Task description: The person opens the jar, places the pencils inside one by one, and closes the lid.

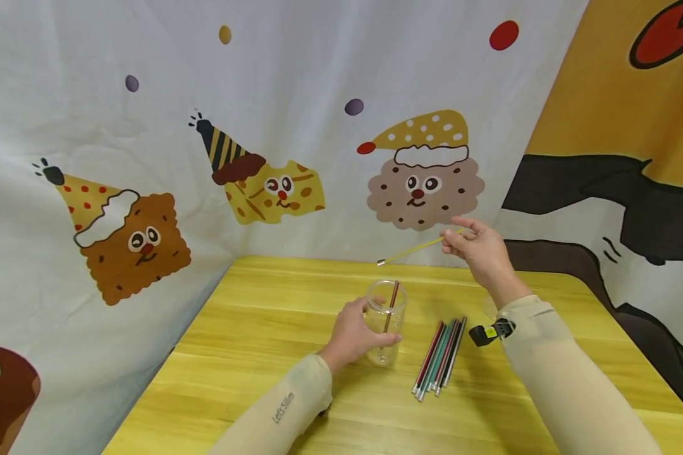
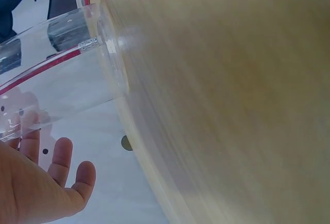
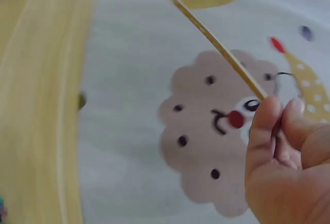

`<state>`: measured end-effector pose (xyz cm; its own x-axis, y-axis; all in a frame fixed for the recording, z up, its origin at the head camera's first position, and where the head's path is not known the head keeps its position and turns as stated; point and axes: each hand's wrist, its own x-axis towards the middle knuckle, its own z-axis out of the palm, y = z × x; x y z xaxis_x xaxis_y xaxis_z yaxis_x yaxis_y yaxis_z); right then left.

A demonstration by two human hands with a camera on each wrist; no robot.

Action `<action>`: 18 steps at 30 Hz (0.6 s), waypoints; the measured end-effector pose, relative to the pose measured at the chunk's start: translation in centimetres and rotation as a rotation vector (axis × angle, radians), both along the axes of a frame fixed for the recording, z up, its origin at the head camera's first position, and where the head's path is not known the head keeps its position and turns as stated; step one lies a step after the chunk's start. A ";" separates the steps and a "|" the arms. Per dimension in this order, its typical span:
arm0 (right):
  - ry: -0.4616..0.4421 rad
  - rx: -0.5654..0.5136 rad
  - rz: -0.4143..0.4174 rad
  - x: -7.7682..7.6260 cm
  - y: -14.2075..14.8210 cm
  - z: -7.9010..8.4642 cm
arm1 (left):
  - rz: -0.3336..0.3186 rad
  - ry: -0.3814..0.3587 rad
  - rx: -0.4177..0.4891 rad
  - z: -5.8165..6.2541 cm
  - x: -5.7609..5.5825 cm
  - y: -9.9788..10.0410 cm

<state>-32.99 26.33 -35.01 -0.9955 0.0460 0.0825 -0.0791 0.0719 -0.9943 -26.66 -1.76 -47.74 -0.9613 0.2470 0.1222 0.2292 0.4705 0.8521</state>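
A clear jar [image 1: 397, 319] stands upright on the table, with my left hand [image 1: 350, 335] curled around its side. One dark red pencil [image 1: 391, 303] leans inside it; in the left wrist view this red pencil [image 2: 49, 65] rests with its metal eraser end near the jar's base. Above and to the right of the jar, my right hand [image 1: 480, 253] pinches a yellow pencil [image 1: 414, 249] between thumb and fingers. That yellow pencil [image 3: 219, 48] slants in the air, its metal eraser end pointing away from the hand. Several dark red, green and black pencils [image 1: 441, 360] lie in a bunch right of the jar.
The yellow wood-grain table [image 1: 250, 341] meets a cloth backdrop [image 1: 296, 76] printed with cartoon biscuits and cheese. A black wrist camera [image 1: 484, 335] is strapped at the right wrist. A faint clear round thing [image 1: 491, 308] shows beside the right sleeve.
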 end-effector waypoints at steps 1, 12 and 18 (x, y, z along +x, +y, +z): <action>0.004 -0.085 0.033 0.2 0.0 0.3 | -0.001 0.000 -0.001 0.0 0.0 0.0; 0.070 -0.034 0.114 1.9 -2.2 0.9 | -0.002 0.006 -0.001 0.1 -0.2 0.0; 0.225 0.396 0.104 3.3 -4.8 -0.5 | -0.013 0.016 0.002 -0.1 -0.1 0.0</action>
